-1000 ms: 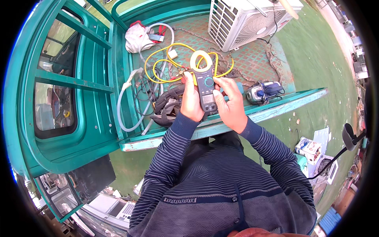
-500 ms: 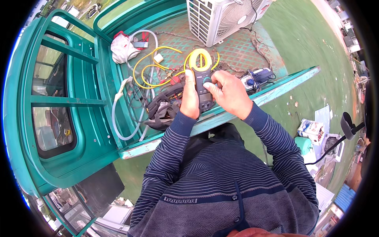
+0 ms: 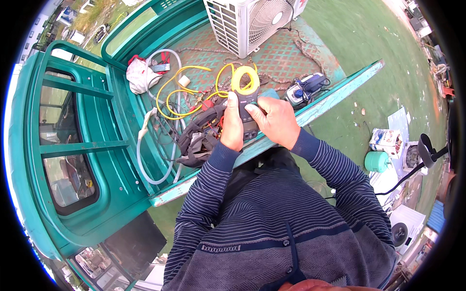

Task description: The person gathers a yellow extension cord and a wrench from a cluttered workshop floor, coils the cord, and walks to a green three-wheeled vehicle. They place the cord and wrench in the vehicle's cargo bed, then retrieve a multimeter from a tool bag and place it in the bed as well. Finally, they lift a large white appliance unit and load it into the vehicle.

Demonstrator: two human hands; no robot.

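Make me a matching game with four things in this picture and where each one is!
Things:
1. clamp meter
2. white air conditioner unit
3. white cloth bundle
4. small green tank

Places:
A. on the ground, right of the truck bed
B. at the far end of the truck bed
C. held in both hands
D. in the bed's left corner by the cab

Pairs: 1-C, 2-B, 3-D, 4-A. The left hand and right hand both hold the meter.
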